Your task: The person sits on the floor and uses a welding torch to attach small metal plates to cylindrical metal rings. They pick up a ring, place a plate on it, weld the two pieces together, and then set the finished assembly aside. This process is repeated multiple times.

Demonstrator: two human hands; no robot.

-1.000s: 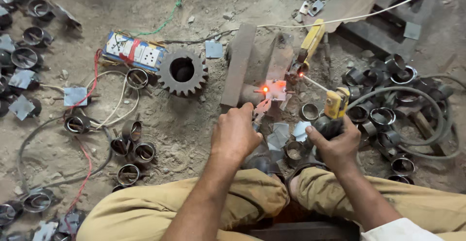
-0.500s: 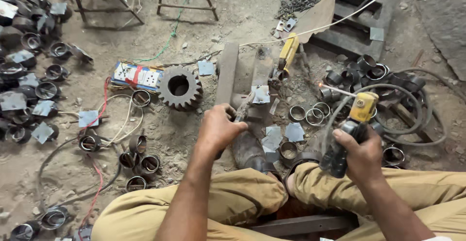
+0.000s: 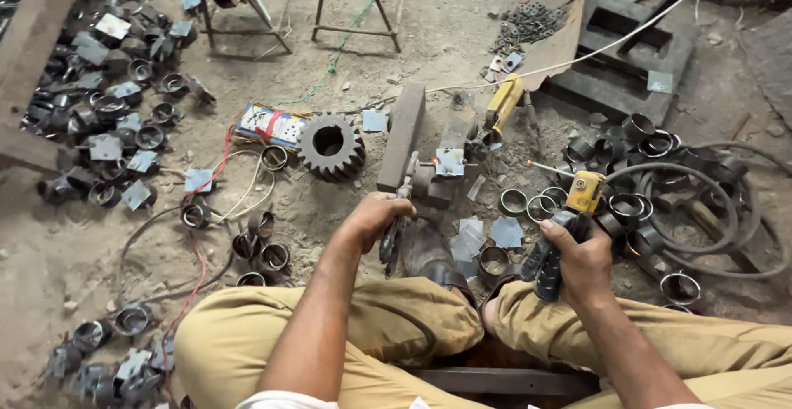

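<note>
- Dirt floor (image 3: 429, 38) of a workshop, strewn with metal parts; the person sits low with knees in tan trousers (image 3: 388, 326) at the bottom of the view.
- Two metal stands (image 3: 359, 5) rise at the top, and a dark slab (image 3: 619, 54) lies at upper right with a white cable across it.
- Black hose (image 3: 709, 211) loops at right around a pile of rings (image 3: 652, 141).
- Heap of welded pieces (image 3: 115, 120), rings with small square plates, covers the left side.
- Steel bar (image 3: 402, 137) lies mid-floor, with a gear (image 3: 330, 145) just left of it and a socket strip (image 3: 268, 126) beyond that.
- Right hand (image 3: 582, 256) is closed round the electrode holder (image 3: 569, 219), yellow-headed with a black grip, its rod pointing left above loose rings.
- Left hand (image 3: 375, 219) is closed on pliers (image 3: 394, 228), whose nose reaches up to the block (image 3: 433, 182) beside the bar.
- Square plate (image 3: 450, 162) sits on that block, a small orange glow at its left edge.
- More cut plates (image 3: 487, 232) lie between the hands.
</note>
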